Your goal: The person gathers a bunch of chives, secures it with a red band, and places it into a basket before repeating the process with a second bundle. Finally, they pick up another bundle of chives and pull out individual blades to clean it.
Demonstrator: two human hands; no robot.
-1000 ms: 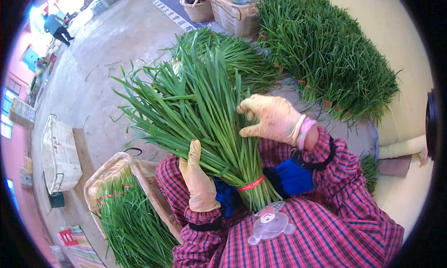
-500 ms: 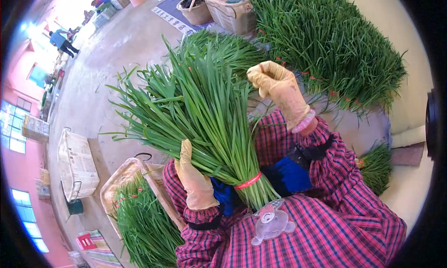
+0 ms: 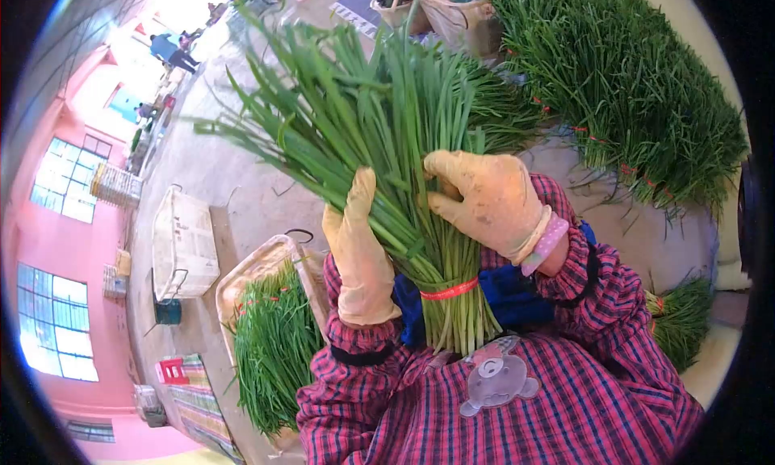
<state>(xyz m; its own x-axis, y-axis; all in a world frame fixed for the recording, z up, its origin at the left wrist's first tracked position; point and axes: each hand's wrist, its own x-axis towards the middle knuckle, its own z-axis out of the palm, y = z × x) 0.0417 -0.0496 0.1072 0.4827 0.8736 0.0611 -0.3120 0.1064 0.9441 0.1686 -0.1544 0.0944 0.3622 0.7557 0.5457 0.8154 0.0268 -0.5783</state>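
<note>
A large bunch of Chinese chives point(image 3: 379, 166) stands in front of my chest, stems down and leaves fanning up and to the left. A red band point(image 3: 450, 291) ties it low on the stems. My left hand point(image 3: 361, 259), in a pale rubber glove, grips the bunch from its left side, thumb up and the other fingers hidden behind the leaves. My gloved right hand point(image 3: 494, 203) closes on the leaves from the right, with thumb and forefinger bent around some blades.
On my left is a crate point(image 3: 234, 291) with more banded chives point(image 3: 278, 348), and beyond it a white basket point(image 3: 184, 243). A big pile of chives point(image 3: 622, 102) lies at upper right, a smaller bunch point(image 3: 682, 324) at lower right. A person point(image 3: 171, 52) bends far off.
My right hand has come down and left from the air onto the leaves. The bunch stands more upright, and the whole view has shifted.
</note>
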